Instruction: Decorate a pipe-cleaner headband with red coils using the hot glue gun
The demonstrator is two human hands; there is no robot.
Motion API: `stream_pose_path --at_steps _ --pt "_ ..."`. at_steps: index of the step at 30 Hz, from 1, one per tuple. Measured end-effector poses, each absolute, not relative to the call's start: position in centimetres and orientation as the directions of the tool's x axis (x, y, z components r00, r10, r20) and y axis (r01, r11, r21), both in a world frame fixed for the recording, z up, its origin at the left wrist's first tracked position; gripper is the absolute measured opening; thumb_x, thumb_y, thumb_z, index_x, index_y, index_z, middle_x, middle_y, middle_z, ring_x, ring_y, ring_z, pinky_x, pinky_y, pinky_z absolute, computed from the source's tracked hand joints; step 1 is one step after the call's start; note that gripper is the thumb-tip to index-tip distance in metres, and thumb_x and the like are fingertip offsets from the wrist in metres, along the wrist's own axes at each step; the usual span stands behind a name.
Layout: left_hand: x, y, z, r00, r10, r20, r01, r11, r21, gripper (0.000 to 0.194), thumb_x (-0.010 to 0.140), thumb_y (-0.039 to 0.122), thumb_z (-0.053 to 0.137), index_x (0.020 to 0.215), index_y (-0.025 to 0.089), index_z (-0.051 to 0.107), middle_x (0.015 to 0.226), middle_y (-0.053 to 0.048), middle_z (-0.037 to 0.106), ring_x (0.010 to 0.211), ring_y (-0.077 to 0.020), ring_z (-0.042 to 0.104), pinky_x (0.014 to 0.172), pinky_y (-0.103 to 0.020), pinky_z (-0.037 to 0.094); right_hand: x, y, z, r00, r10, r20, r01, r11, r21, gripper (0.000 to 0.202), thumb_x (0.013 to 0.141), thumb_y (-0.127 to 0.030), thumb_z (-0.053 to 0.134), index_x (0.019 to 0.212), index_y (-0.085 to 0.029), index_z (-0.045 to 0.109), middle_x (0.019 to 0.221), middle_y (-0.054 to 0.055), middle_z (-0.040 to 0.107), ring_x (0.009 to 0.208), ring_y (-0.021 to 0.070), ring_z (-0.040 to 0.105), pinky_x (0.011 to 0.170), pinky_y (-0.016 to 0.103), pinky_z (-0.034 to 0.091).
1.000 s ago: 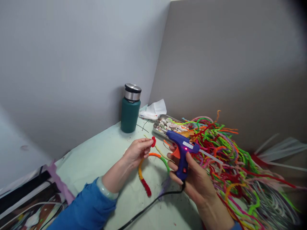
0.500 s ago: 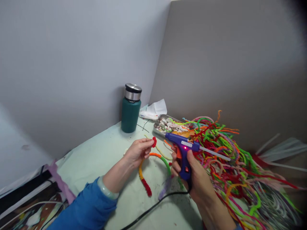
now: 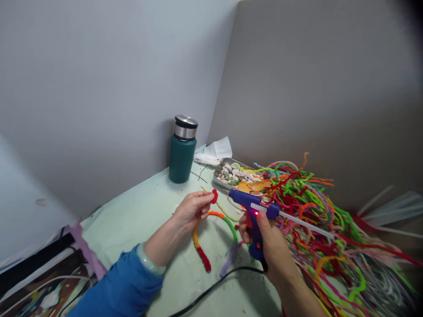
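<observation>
Between the thumb and fingertips of my left hand (image 3: 193, 210) is a small red fuzzy piece (image 3: 214, 196), probably curled pipe cleaner. My right hand (image 3: 267, 240) grips a blue hot glue gun (image 3: 254, 204) with its red light lit. A clear glue stick (image 3: 306, 223) juts from its back, and its nozzle points left toward the red piece without touching it. Below my hands, a headband-like arch wrapped in coloured fuzzy stems (image 3: 232, 229) lies on the table; its near left end is red, its right end purple. My left fingers hide part of it.
A green bottle (image 3: 183, 154) stands by the wall. Behind the gun, a metal tray (image 3: 218, 182) holds shells. A large tangle of pipe cleaners (image 3: 310, 198) covers the right side. The gun's black cord (image 3: 211, 288) crosses the table's front. White tissue (image 3: 214, 152) lies at the back corner.
The glue gun's nozzle has dropped a little and levelled, now facing the red piece more directly. My left hand still pinches the piece. The whole view has shifted slightly.
</observation>
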State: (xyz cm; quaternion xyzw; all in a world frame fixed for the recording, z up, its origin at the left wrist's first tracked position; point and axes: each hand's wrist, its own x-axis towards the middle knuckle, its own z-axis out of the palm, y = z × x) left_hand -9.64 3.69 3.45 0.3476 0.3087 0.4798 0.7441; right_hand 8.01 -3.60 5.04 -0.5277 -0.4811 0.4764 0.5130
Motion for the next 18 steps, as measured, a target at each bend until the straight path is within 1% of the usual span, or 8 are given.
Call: stream_pose_path --at_steps 2,5,8,14,18 --pt "-9.62 3.70 3.47 0.331 0.933 -0.138 -0.494 0.297 0.817 0.022 0.064 0.026 0.074 0.070 0.011 0.059 0.054 0.005 0.040 0.043 -0.0023 0.029 0.038 -0.017 0.019 8.16 -3.61 4.85 0.063 0.998 0.000 0.052 -0.004 -0.999 0.050 0.083 -0.063 0.040 0.081 -0.017 0.060 0.066 0.003 0.060 0.052 0.0117 0.049 0.050 0.023 0.038" --pt "-9.61 3.76 3.41 0.311 0.940 -0.143 -0.483 0.286 0.828 0.023 0.063 0.027 0.074 0.071 0.011 0.060 0.055 0.004 0.042 0.043 -0.0022 0.030 0.038 -0.017 0.019 8.29 -3.63 4.67 0.045 0.999 0.013 0.108 0.008 -0.994 0.050 0.083 -0.062 0.039 0.082 -0.016 0.060 0.066 0.003 0.059 0.053 0.0113 0.049 0.049 0.022 0.036" --pt "-9.64 3.86 3.21 0.293 0.946 -0.141 -0.486 0.275 0.830 0.023 0.062 0.027 0.075 0.070 0.011 0.060 0.056 0.004 0.043 0.043 -0.0023 0.030 0.038 -0.017 0.020 8.25 -3.65 4.65 0.076 0.997 0.003 0.128 -0.007 -0.992 0.049 0.083 -0.062 0.041 0.081 -0.016 0.059 0.064 0.002 0.057 0.052 0.0101 0.047 0.047 0.021 0.034" --pt "-9.64 3.92 2.99 0.252 0.960 -0.120 -0.444 0.225 0.867 0.022 0.065 0.029 0.073 0.072 0.012 0.061 0.054 0.005 0.041 0.043 -0.0029 0.030 0.038 -0.017 0.021 8.16 -3.70 5.07 0.065 0.998 -0.002 0.222 -0.016 -0.975 0.053 0.083 -0.064 0.036 0.071 -0.016 0.055 0.057 0.000 0.050 0.050 0.0087 0.042 0.044 0.020 0.028" --pt "-9.55 3.92 3.15 0.229 0.964 -0.135 -0.449 0.227 0.864 0.022 0.064 0.028 0.073 0.072 0.011 0.060 0.057 0.004 0.044 0.044 -0.0030 0.030 0.038 -0.017 0.022 8.18 -3.74 5.24 0.046 0.999 -0.009 0.244 -0.020 -0.970 0.055 0.083 -0.066 0.034 0.068 -0.017 0.053 0.056 0.000 0.049 0.049 0.0091 0.041 0.045 0.020 0.028"
